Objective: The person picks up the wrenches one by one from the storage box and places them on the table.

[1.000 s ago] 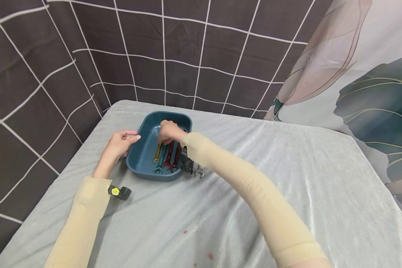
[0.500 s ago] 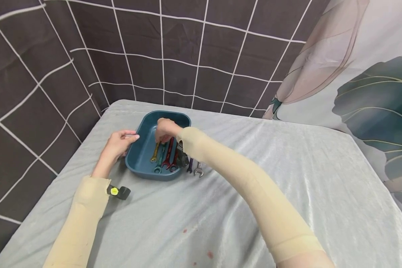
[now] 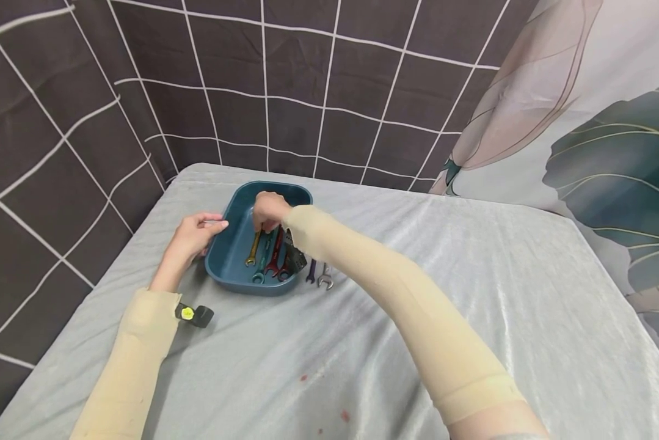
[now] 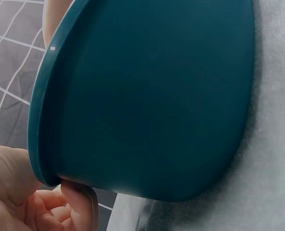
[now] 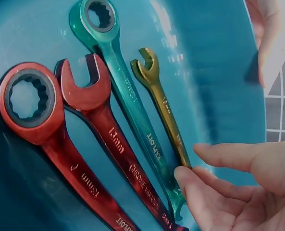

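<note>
A blue-green tray (image 3: 225,260) stands on the cloth-covered table. My left hand (image 3: 193,235) holds its left rim; in the left wrist view, curled fingers (image 4: 60,209) sit under the lip. Inside the tray, my right hand (image 3: 269,211) pinches the near-hidden end of a gold wrench (image 5: 165,110) between thumb and fingers. The wrench's open jaw faces the tray's near end. Beside it lie a teal ratchet wrench (image 5: 128,96), a red wrench (image 5: 116,134) with its open end showing, and another red wrench (image 5: 75,168) showing its ratchet ring.
Just outside the tray's right side lie a purple wrench (image 3: 311,271) and a silver wrench (image 3: 325,279). The pale grey cloth (image 3: 444,275) spreads to the right. A dark gridded curtain (image 3: 296,73) hangs behind, with a patterned one (image 3: 582,122) at the right.
My right hand has shifted a little left within the tray, the gold wrench moving slightly left with it. The purple wrench has come into sight beside the tray. My left hand stays at the rim.
</note>
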`<state>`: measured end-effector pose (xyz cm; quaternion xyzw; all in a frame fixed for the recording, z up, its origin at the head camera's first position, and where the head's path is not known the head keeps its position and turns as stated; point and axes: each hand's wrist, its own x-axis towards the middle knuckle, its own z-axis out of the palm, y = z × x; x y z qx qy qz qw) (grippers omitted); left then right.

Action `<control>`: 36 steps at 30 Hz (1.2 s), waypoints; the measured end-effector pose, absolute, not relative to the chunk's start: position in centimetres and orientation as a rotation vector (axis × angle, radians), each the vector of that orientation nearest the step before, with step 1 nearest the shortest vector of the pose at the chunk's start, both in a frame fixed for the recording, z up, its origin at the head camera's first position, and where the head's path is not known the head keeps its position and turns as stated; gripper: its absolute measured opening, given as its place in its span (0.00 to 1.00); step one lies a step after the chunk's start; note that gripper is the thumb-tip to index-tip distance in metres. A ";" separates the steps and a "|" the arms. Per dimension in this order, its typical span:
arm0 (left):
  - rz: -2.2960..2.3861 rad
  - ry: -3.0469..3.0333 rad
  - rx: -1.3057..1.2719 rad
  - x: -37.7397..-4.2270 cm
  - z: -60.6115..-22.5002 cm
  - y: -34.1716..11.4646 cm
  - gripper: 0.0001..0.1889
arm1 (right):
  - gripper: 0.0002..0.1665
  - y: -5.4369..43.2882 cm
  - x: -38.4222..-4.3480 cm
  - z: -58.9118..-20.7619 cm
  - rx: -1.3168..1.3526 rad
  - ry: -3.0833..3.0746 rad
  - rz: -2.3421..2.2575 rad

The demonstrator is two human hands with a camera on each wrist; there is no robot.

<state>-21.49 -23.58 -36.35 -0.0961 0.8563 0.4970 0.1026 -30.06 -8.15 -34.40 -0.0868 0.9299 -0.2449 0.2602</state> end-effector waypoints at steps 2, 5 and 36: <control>1.469 2.531 -0.278 -21.5 -36.3 -23.6 0.27 | 0.10 -8.2 -29.9 -34.4 -0.255 2.547 -0.611; 1.470 2.534 -0.269 -21.5 -36.4 -23.7 0.27 | 0.09 -8.4 -29.6 -34.3 -0.312 2.595 -0.513; 1.480 2.544 -0.250 -21.6 -36.4 -23.8 0.26 | 0.08 -9.4 -29.0 -35.4 -0.025 2.565 -0.685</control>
